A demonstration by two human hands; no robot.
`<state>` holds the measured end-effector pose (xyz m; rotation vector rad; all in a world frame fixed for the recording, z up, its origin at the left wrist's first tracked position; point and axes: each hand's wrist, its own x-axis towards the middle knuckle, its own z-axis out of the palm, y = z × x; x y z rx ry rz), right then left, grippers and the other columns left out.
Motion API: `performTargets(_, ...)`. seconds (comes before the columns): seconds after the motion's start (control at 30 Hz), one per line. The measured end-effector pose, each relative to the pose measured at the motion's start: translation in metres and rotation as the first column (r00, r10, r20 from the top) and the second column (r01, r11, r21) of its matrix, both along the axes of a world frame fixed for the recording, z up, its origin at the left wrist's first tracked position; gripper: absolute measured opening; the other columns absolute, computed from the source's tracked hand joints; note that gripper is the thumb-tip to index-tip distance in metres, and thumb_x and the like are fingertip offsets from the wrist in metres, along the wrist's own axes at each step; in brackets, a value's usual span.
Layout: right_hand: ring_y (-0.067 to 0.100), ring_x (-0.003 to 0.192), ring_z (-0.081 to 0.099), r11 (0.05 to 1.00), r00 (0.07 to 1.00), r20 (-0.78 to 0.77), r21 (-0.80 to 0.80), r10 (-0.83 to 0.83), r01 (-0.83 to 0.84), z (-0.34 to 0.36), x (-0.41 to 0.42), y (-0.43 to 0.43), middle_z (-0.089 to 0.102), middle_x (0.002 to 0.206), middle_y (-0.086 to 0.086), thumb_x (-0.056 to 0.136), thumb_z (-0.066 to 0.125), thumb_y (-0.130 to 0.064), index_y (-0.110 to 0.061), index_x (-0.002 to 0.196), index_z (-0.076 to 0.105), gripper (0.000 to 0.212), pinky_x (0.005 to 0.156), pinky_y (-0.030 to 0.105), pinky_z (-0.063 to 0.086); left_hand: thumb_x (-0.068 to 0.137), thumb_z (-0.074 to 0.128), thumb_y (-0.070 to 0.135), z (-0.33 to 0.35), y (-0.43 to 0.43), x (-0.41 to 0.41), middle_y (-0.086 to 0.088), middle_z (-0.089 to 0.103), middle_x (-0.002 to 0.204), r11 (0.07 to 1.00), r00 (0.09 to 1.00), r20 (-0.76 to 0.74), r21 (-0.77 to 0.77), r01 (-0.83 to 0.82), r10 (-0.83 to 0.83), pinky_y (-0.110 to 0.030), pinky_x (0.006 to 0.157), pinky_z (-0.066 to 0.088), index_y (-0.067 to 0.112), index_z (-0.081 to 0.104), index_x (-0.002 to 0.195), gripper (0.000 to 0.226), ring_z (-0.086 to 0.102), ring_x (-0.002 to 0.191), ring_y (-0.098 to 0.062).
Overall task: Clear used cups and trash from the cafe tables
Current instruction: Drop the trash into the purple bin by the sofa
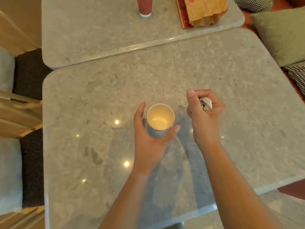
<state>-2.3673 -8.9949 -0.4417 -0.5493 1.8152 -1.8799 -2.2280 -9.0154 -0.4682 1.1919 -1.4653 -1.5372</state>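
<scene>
An empty paper cup (160, 117), cream inside with a purple outside, stands upright near the middle of the near grey stone table (99, 100). My left hand (149, 134) curves round the cup from the near-left side. Its fingers lie on the left and its thumb on the near right, and a small gap shows between palm and cup. My right hand (204, 116) hovers just right of the cup and grips a crumpled white napkin (206, 104). On the far table (82, 30) stand a red cup (145, 6) and a brown and red paper bag (201, 11).
The two stone tables are pushed together edge to edge. Wooden chairs with dark seats (31, 75) stand along the left side. A bench with a green cushion (280, 33) and checked cushions (297, 75) runs along the right.
</scene>
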Motion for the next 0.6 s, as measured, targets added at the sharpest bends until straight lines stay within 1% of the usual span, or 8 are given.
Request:
performTargets(0.1,0.007,0.063,0.053,0.999,0.999,-0.012,0.033,0.030,-0.030,-0.015,-0.002,0.002,0.057,0.061,-0.016,0.084,0.075,-0.047,-0.036,0.069,0.069,0.019,0.071,0.029,0.042,0.064,0.097,0.025,-0.024,0.000,-0.008,0.019,0.044,0.152,0.999,1.000,-0.008,0.038,-0.002,0.002,-0.018,0.114,0.040,0.025,0.032,0.157,0.113,0.045,0.140,0.004)
performTargets(0.17,0.010,0.063,0.052,0.999,0.999,-0.015,0.030,0.041,-0.040,-0.020,-0.004,0.003,0.057,0.062,-0.014,0.086,0.071,-0.049,-0.028,0.072,0.070,0.025,0.067,0.027,0.042,0.063,0.099,0.017,-0.035,-0.004,-0.015,0.014,0.048,0.151,1.000,1.000,0.023,0.013,-0.016,0.016,-0.019,0.114,0.040,0.025,0.034,0.155,0.112,0.048,0.138,0.001)
performTargets(0.23,0.015,0.062,0.051,0.998,0.998,-0.008,-0.011,0.059,-0.059,-0.021,-0.005,0.001,0.058,0.064,-0.008,0.091,0.061,-0.051,-0.021,0.074,0.071,0.036,0.060,0.027,0.040,0.063,0.100,0.014,-0.041,-0.011,-0.022,0.017,0.055,0.141,0.998,0.997,0.054,-0.026,-0.052,0.053,-0.013,0.106,0.042,0.029,0.042,0.148,0.104,0.053,0.130,0.003)
performTargets(0.3,0.022,0.061,0.049,0.994,0.997,0.003,-0.073,0.082,-0.081,-0.018,-0.008,-0.004,0.059,0.065,-0.002,0.098,0.049,-0.049,-0.021,0.071,0.073,0.045,0.058,0.030,0.038,0.065,0.099,0.011,-0.036,-0.018,-0.027,0.022,0.063,0.125,0.995,0.993,0.082,-0.061,-0.082,0.087,-0.008,0.095,0.043,0.031,0.053,0.135,0.087,0.059,0.116,0.008)
performTargets(0.37,0.022,0.060,0.048,0.990,0.993,-0.001,-0.080,0.116,-0.115,-0.009,-0.010,-0.011,0.060,0.068,0.002,0.105,0.046,-0.040,-0.023,0.067,0.075,0.050,0.059,0.029,0.038,0.065,0.098,0.009,-0.021,-0.023,-0.027,0.025,0.066,0.112,0.985,0.988,0.085,-0.121,-0.120,0.131,-0.007,0.088,0.044,0.034,0.057,0.121,0.073,0.062,0.105,0.008)
performTargets(0.47,0.014,0.060,0.050,0.973,0.975,-0.014,-0.054,0.222,-0.222,0.022,-0.008,-0.024,0.059,0.072,0.005,0.105,0.050,-0.031,-0.019,0.073,0.079,0.045,0.056,0.021,0.039,0.063,0.099,0.009,0.018,-0.034,-0.017,0.032,0.065,0.106,0.950,0.975,0.079,-0.252,-0.184,0.210,-0.007,0.086,0.044,0.039,0.053,0.113,0.074,0.063,0.101,0.008)
performTargets(0.53,0.011,0.060,0.050,0.950,0.954,-0.022,-0.082,0.299,-0.300,0.054,-0.003,-0.033,0.058,0.072,0.000,0.105,0.051,-0.031,-0.018,0.081,0.080,0.040,0.056,0.019,0.040,0.062,0.099,0.008,0.052,-0.041,-0.006,0.023,0.064,0.106,0.907,0.960,0.059,-0.350,-0.236,0.272,-0.007,0.085,0.044,0.039,0.051,0.112,0.076,0.062,0.100,0.010)
performTargets(0.6,0.010,0.058,0.049,0.926,0.936,-0.059,-0.133,0.347,-0.352,0.091,0.006,-0.044,0.056,0.069,-0.004,0.106,0.050,-0.029,-0.020,0.084,0.079,0.037,0.055,0.019,0.040,0.062,0.098,0.005,0.089,-0.048,0.006,0.018,0.061,0.108,0.865,0.954,0.023,-0.428,-0.262,0.300,-0.006,0.085,0.044,0.037,0.050,0.113,0.077,0.060,0.100,0.011)
